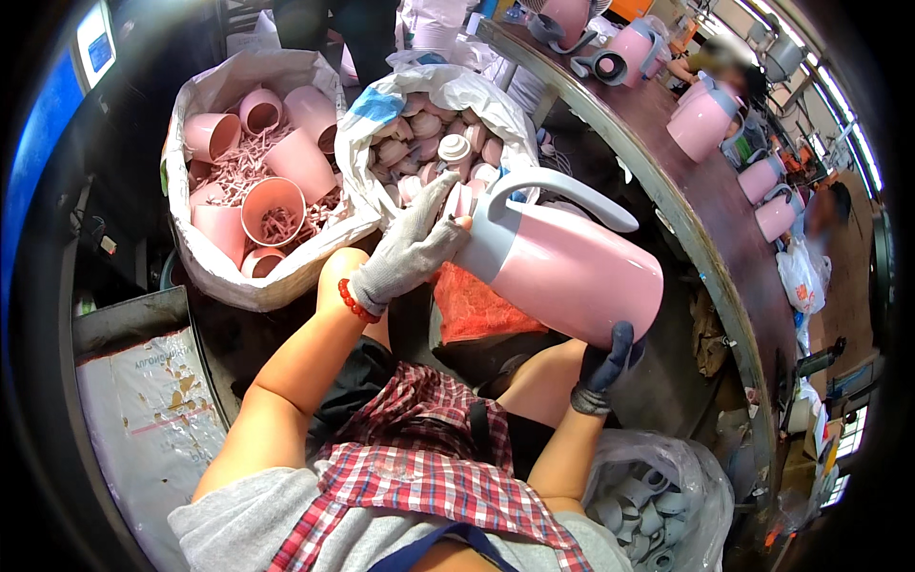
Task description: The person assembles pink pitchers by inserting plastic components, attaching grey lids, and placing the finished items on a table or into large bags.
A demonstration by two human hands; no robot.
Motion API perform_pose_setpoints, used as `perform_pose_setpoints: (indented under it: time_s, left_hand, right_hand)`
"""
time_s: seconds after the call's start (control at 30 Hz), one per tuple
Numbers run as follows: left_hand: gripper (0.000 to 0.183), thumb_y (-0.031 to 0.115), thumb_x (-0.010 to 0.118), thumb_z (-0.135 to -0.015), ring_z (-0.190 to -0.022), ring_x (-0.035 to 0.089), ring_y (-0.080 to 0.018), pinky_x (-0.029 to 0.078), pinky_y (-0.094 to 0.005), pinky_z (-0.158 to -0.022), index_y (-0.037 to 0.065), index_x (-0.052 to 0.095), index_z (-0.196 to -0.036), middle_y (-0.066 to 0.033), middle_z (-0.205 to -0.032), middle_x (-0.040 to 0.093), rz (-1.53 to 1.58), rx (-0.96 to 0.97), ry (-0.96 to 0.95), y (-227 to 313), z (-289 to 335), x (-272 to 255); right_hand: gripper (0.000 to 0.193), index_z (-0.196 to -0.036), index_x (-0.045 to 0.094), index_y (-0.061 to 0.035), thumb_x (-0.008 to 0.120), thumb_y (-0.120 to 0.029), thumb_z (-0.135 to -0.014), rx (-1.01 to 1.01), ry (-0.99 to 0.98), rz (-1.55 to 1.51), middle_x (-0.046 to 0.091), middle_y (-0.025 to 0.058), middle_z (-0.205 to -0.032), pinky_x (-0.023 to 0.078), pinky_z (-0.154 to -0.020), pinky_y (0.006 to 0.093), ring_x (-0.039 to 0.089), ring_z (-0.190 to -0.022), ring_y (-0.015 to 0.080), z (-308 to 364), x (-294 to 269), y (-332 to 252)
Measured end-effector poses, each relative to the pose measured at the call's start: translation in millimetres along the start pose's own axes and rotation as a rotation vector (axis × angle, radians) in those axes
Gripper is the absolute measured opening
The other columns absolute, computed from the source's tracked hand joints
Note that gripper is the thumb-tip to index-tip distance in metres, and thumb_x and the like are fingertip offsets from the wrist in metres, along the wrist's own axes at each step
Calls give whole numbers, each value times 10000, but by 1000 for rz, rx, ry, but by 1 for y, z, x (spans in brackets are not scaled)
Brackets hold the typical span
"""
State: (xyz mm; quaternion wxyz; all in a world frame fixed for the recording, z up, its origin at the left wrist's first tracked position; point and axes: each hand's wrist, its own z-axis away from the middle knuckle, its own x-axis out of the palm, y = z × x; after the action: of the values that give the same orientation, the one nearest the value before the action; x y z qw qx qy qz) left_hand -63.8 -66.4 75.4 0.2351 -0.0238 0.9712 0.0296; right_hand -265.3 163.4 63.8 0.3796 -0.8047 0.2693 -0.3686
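Observation:
A pink thermos jug [579, 272] with a grey collar and a grey handle [562, 191] lies tilted before me, its mouth toward the left and its base toward the lower right. My right hand [607, 367], in a dark glove, grips the base from below. At the mouth end is my left hand [410, 250], in a light grey glove with a red bead bracelet at the wrist. Its thumb and fingers close around a pink lid [458, 200] at the jug's mouth. The palm hides part of that lid.
Pink cylindrical shells fill a white sack [329, 224] at far left. Another sack [519, 119] holds many pink lids. A curved workbench [658, 176] carries several pink jugs; people sit beyond it. Grey parts fill a clear bag [710, 467] at lower right. Red cloth [477, 305] lies below the jug.

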Motion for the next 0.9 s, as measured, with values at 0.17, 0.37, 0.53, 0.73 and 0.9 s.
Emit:
perform_pose_setpoints:
  time_s: [0.17, 0.37, 0.53, 0.73, 0.9]
  left_hand:
    - [283, 140, 503, -918, -1003, 555, -337, 473, -438, -831, -34, 494, -1141, -280, -1130, 510, 672, -513, -169, -2, 11, -1]
    - [390, 192, 429, -962, -951, 619, -221, 492, -298, -831, 54, 428, -1327, -129, -1064, 614, 1025, -907, -780, -17, -8, -42]
    - [512, 113, 579, -873, -1127, 525, -251, 427, -343, -952, 34, 383, -1339, -177, -1261, 497, 971, -562, -806, -24, -20, -51]
    - [545, 310, 469, -926, -1263, 378, -344, 277, -405, -1054, -51, 381, -1326, -233, -1314, 432, 820, -496, -32, 27, -35, -43]
    - [552, 284, 616, -796, -1222, 436, -414, 337, -481, -1012, -23, 497, -1239, -252, -1311, 458, 349, -24, 186, 41, -58, -51]
  right_hand:
    - [312, -1022, 626, 45, 626, -107, -749, -136, -43, 460, 625, 70, -966, 478, -776, 337, 587, -872, 189, 16, -5, -35]
    - [377, -1112, 565, 29, 616, -177, -800, -268, -81, 579, 594, 90, -1042, 467, -807, 349, 567, -927, 198, 14, 0, -74]
    - [437, -1186, 513, 15, 608, -235, -842, -313, 23, 486, 568, 107, -1105, 458, -834, 358, 551, -973, 205, 15, -2, -89]
    - [512, -1276, 452, -1, 599, -305, -892, 2, 175, 123, 537, 127, -1181, 447, -866, 370, 531, -1028, 214, 0, 28, -48]
    - [413, -1312, 439, -56, 547, -173, -932, 12, -215, 68, 497, 157, -1269, 446, -951, 406, 512, -1130, 273, -18, 1, 19]
